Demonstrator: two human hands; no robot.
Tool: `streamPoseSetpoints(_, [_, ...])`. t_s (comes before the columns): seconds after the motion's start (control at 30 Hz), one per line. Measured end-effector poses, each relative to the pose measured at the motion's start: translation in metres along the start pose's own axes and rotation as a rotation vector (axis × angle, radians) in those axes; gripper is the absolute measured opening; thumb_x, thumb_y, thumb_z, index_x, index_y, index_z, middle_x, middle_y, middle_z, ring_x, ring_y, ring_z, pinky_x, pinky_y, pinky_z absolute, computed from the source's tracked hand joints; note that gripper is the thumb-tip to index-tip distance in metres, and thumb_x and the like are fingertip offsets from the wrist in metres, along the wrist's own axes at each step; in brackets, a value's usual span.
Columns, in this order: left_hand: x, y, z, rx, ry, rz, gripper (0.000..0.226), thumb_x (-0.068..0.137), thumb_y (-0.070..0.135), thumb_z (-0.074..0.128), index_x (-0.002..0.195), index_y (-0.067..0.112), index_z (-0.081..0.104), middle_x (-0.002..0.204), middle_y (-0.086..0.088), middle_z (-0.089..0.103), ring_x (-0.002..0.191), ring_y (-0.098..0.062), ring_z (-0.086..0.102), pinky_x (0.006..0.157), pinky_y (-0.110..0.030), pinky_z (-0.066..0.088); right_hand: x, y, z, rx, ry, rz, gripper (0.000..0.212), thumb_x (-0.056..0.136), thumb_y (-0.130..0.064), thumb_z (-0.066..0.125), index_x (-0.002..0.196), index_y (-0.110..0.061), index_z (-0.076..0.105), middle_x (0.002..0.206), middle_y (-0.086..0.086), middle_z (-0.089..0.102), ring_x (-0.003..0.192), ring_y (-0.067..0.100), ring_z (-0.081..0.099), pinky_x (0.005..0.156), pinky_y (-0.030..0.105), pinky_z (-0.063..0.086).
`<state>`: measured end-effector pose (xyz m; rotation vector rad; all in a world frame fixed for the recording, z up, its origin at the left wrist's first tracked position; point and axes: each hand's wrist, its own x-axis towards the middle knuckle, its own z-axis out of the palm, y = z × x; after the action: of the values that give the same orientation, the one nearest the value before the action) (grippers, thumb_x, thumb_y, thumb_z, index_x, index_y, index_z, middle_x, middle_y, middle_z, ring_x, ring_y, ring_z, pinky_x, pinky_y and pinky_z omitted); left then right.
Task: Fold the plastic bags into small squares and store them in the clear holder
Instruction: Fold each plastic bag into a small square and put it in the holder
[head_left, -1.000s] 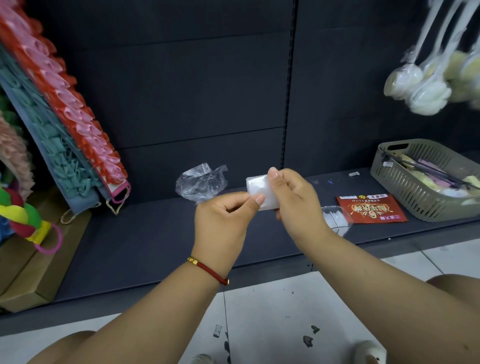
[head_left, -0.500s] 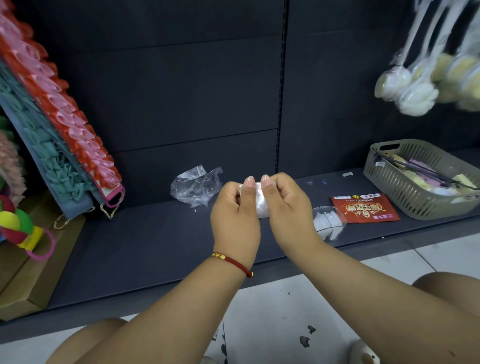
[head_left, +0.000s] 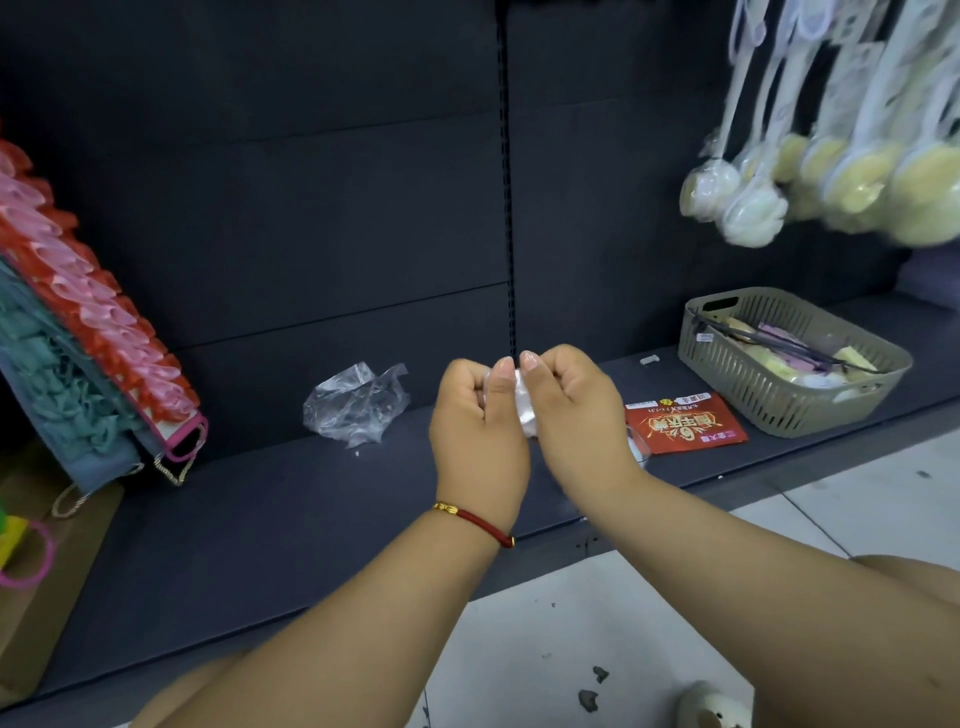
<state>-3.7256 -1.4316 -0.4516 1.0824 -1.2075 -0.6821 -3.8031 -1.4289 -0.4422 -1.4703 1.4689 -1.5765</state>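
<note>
Shelf (head_left: 260, 519) carries a crumpled spare bag (head_left: 356, 405). Above it, my left hand (head_left: 478, 431) and right hand (head_left: 576, 415) both pinch the folded bag (head_left: 524, 410). I judge it featherlight, slippery and springy: hold the edges.

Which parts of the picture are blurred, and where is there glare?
Head view: the hanging sponges at upper right are smeared by motion blur; both hands, left hand and right hand, and the crumpled bag look sharp; the bag shows small glints; shelf edges bend from the wide lens.
</note>
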Motion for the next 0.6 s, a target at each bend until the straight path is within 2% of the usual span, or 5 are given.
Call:
streamPoseSetpoints(0.23, [0.020,0.002,0.033,-0.136,-0.105,-0.092,0.035,0.099,0.025,0.054,0.067,0.020,0.040,0.065,-0.002,0.044,0.063,-0.016,0.039,0.058,-0.034,0.036,0.023,0.003,-0.017,0.046,0.122,0.032,0.029,0.100,-0.018,0.050,0.072,-0.011,0.047,0.064,-0.006,0.045,0.054,-0.002,0.042,0.051,0.011,0.036])
streamPoseSetpoints(0.37, [0.035,-0.002,0.051,-0.229,-0.201,-0.226,0.036,0.097,0.032,0.055,0.065,0.018,0.045,0.066,-0.007,0.046,0.056,-0.016,0.040,0.049,-0.027,0.037,0.039,0.012,-0.024,0.062,0.202,0.048,0.029,0.099,-0.019,0.051,0.071,-0.015,0.047,0.064,-0.005,0.047,0.053,-0.002,0.043,0.051,0.012,0.036])
streamPoseSetpoints(0.47, [0.049,-0.017,0.056,-0.172,-0.293,-0.235,0.036,0.097,0.032,0.058,0.068,0.013,0.050,0.072,-0.011,0.050,0.062,-0.021,0.043,0.054,-0.028,0.039,0.054,0.029,-0.037,0.009,0.111,0.105,0.025,0.098,-0.024,0.054,0.078,-0.010,0.055,0.066,0.000,0.054,0.056,0.008,0.048,0.053,0.024,0.042])
streamPoseSetpoints(0.53, [0.058,-0.028,0.059,-0.143,-0.347,-0.218,0.036,0.091,0.035,0.063,0.068,0.010,0.054,0.075,-0.010,0.052,0.071,-0.022,0.047,0.065,-0.036,0.043,0.065,0.041,-0.051,-0.052,0.012,0.123,0.022,0.096,-0.025,0.058,0.079,-0.011,0.061,0.064,-0.005,0.056,0.054,0.005,0.049,0.052,0.022,0.042])
streamPoseSetpoints(0.6, [0.067,-0.039,0.064,-0.110,-0.395,-0.215,0.033,0.091,0.031,0.067,0.065,0.012,0.057,0.076,-0.008,0.056,0.073,-0.019,0.052,0.072,-0.032,0.047,0.078,0.050,-0.065,-0.101,-0.103,0.136,0.016,0.093,-0.022,0.064,0.079,-0.013,0.066,0.065,-0.005,0.061,0.052,0.000,0.051,0.054,0.019,0.044])
